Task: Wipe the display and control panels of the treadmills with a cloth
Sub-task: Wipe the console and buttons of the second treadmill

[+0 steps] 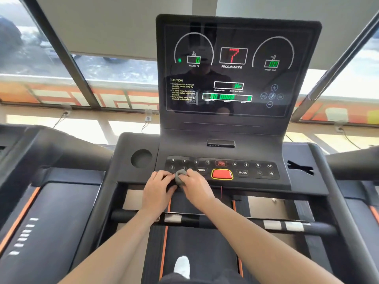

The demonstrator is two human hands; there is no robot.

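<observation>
Both hands at matte black control panel [222, 168]. Right hand [195, 186] and left hand [156, 188] fingers pinch crumpled grey cloth wad [180, 177]. Glossy black display [229, 68] above.

Cloth [180, 177]: grey. Control panel [254, 168]: black, white legends; red button [222, 174], yellow-rimmed, at 3 o'clock of cloth. Display [235, 66]: green, red digits.

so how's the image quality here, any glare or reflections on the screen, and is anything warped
Head view: the glossy black treadmill display mirrors the person's dim outline, though the green and red digits stay legible; the windows behind are bright and washed out; the wide lens bends the frame edges and handrails; the small grey wadded cloth between the left hand and right hand looks slightly soft.
</observation>
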